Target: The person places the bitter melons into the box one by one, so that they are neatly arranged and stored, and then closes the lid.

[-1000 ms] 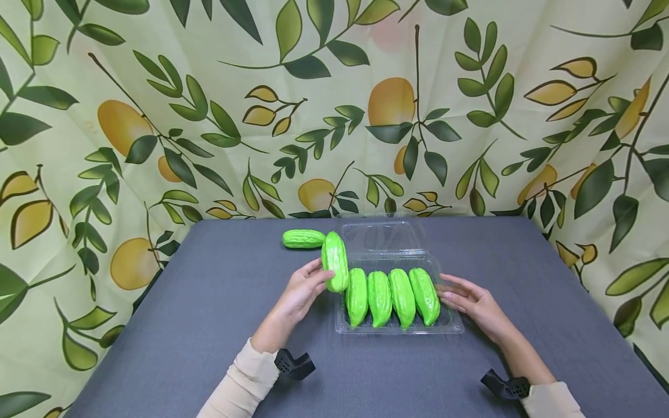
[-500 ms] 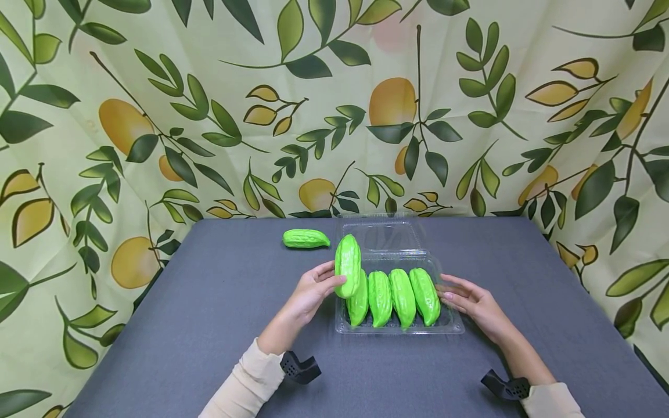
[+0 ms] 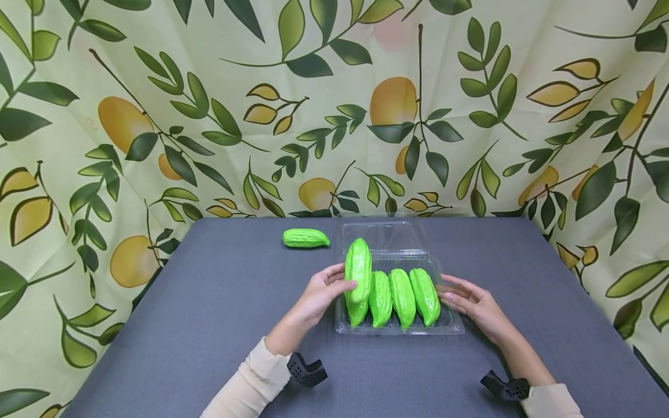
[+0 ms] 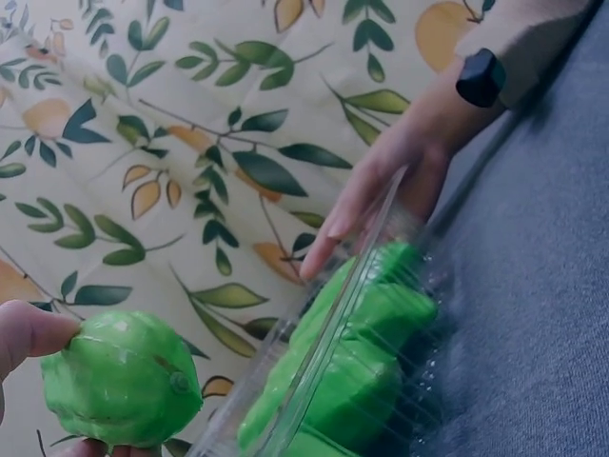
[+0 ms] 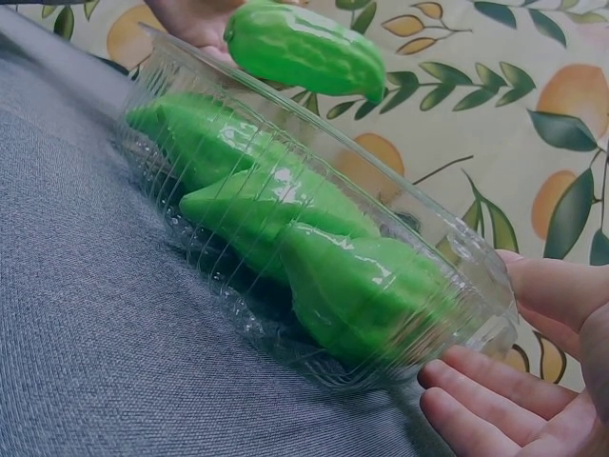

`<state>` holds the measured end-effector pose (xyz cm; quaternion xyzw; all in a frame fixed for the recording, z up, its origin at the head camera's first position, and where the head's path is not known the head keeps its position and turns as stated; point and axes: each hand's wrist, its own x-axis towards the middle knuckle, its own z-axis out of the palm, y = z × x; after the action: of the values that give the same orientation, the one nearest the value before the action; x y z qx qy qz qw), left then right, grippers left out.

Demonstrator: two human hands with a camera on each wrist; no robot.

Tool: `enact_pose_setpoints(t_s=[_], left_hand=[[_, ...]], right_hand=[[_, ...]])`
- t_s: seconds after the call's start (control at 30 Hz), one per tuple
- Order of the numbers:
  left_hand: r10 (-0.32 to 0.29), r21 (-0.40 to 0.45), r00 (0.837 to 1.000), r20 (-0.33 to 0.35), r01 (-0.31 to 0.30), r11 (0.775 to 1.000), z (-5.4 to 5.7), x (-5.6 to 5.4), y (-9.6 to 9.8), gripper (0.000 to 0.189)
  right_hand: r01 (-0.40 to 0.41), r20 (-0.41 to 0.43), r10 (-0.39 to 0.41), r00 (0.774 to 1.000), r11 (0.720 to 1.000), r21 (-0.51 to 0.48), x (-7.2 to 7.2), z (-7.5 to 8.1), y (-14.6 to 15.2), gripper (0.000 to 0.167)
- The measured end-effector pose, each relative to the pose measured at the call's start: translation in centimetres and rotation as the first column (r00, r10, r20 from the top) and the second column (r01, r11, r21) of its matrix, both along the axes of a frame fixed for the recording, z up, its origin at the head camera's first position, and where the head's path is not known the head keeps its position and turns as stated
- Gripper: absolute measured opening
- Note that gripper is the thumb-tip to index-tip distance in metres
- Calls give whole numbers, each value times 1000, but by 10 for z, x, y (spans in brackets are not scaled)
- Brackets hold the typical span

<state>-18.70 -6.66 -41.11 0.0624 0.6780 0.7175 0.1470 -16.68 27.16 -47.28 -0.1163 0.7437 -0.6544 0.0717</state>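
Leafy cloth [image 3: 334,139] is backing your left hand [image 3: 317,297], pinching a gourd [image 3: 358,262] that slackness might drop below its fingertips, and extended right hand [image 3: 478,305].

Wears a long cream left sleeve [image 3: 250,377], creased along the forearm, and a matching right sleeve [image 3: 551,400], above bare hands [image 3: 317,295]. Carries a black left wrist unit [image 3: 308,371] and a black right wrist unit [image 3: 506,388], blocky, bent in shape, and speckled with tiny holes at one end.

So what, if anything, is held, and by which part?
The left grip holds a green gourd by its near half; the right grip only touches the clear container.
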Motion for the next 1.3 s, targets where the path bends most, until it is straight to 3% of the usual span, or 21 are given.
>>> enact_pose_setpoints(t_s=[0.3,1.0,1.3], left_hand=[[-20,-18,1000,-1,20,1000,-3,1,8,62],[-83,-78,996,15,84,993,-7,8,34,64],[-82,-99,996,22,84,992,-11,12,45,67]], right_hand=[[-55,-66,49,997,995,-80,-1,-4,2,49],[-58,-61,52,997,994,-91,-1,-4,2,48],[-78,-71,70,995,990,-118,-1,-4,2,48]])
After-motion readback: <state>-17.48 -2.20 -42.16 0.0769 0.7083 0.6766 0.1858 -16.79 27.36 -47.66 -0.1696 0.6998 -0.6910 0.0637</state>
